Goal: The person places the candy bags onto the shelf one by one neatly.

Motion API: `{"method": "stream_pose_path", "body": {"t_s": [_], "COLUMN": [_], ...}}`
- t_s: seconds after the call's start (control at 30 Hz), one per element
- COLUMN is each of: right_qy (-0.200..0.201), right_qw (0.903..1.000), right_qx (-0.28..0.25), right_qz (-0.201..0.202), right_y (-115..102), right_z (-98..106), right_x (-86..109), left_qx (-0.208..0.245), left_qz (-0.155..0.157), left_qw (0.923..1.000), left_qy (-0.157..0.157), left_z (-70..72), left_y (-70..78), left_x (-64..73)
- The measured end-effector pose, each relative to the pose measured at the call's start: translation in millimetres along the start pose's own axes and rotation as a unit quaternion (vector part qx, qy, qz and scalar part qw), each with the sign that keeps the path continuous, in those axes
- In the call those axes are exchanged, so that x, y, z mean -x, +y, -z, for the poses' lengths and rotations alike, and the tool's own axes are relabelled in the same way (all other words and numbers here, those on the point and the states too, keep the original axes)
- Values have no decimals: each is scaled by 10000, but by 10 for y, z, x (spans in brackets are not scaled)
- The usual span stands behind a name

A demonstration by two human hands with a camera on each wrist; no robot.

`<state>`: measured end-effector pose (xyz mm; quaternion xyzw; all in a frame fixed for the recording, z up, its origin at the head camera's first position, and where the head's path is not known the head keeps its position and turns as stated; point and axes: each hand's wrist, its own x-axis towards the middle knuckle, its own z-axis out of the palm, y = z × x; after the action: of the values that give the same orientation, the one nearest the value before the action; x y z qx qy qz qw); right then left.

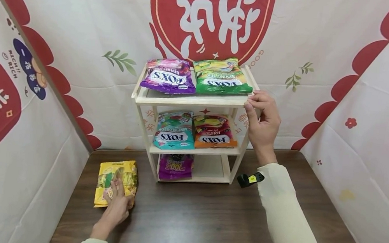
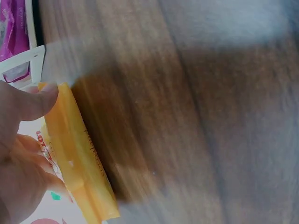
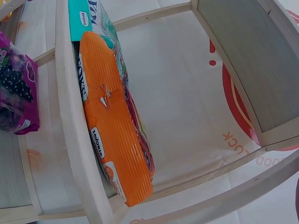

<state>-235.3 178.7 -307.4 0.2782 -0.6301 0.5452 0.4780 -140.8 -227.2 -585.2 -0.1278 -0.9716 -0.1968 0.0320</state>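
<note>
My left hand [image 1: 115, 209] grips a yellow candy bag [image 1: 126, 168] at the left of the table. In the left wrist view its thumb lies on the near edge of the yellow bag [image 2: 88, 161], with the fingers spread over the printed face. My right hand [image 1: 266, 120] holds the top right front corner of a pale wooden three-tier shelf [image 1: 189, 103], thumb and fingers pinching the frame. Purple [image 1: 169, 76] and green [image 1: 221, 77] candy bags lie on the top tier. On the middle tier sit a teal bag [image 1: 175, 131] and an orange-red bag [image 1: 215, 133].
A purple candy bag [image 1: 176, 166] stands at the left of the bottom tier, beside a bare shelf panel [image 1: 209, 168]. A small black object with a yellow label [image 1: 252, 178] shows by my right wrist. Printed cloth [image 1: 84, 28] hangs behind the brown wooden table [image 1: 202, 220].
</note>
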Motion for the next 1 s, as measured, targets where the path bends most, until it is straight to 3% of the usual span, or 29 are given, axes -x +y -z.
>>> {"method": "stream_pose_path", "body": {"t_s": [0.1,0.2,0.37,0.5,0.7,1.0], "right_qy": [-64,-82,-45,-49,-29,-29], "right_qw": [10000,9999,10000,10000,10000,10000], "right_qx": [42,80,25,40,39,36], "right_qz": [-23,-40,-49,-43,-21,13], "right_y": [1,3,7,6,4,-13], "right_z": [1,3,1,4,10,12], "right_x": [9,17,21,18,12,-5], "left_qx": [-53,-207,-442,-513,-694,-365], "left_qz": [-31,-246,-541,-546,-384,-264], "left_qw": [9999,9972,9825,9715,9672,9645], "left_qy": [100,668,1727,2251,2414,2602], "left_z": [-63,-167,-348,-443,-518,-585], "left_y": [-3,1,65,147,254,360], "left_x": [27,59,93,90,99,128]}}
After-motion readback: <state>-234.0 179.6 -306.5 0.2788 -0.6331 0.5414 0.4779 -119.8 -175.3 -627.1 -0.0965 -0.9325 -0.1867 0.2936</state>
